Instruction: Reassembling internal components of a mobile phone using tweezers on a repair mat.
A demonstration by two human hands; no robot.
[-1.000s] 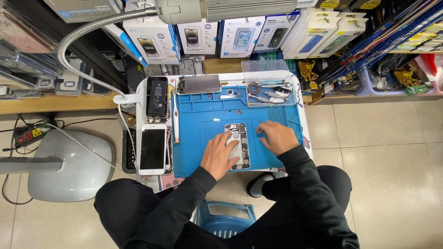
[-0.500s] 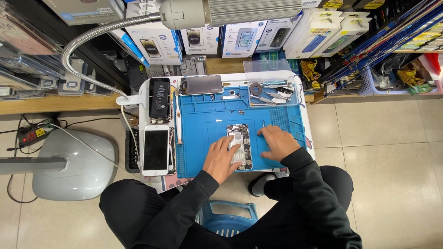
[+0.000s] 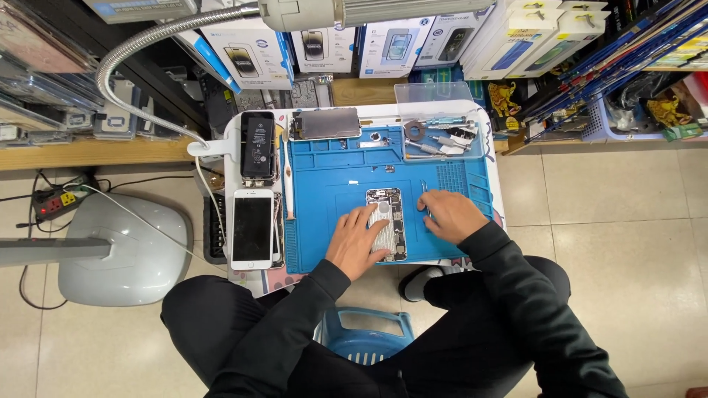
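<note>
A: What lies under the hands?

B: An opened phone [image 3: 386, 221], its screen gone, lying flat and lengthwise near the near edge of the blue work mat [image 3: 332, 177]. Its inside shows as silvery metal shields and plates, with a darker band at the far end.

A: And the left hand [image 3: 358, 239]?

B: Spread flat, fingers extended, resting on the phone's left edge and near corner, pinning it down rather than gripping it.

A: The right hand [image 3: 450, 214]?

B: Just right of the phone, loosely curled on the mat. A thin pair of tweezers [image 3: 425, 197] sticks out from its fingers toward the far side; it seems to pinch them, though the grip itself is hidden.

A: What else is around?

B: To the left, off the mat, a white phone [image 3: 252, 228] with a dark screen, and farther away a black battery [image 3: 257, 144]. At the far edge lies a detached screen panel [image 3: 324, 124], and far right a clear tray [image 3: 442, 133] with small tools.
</note>
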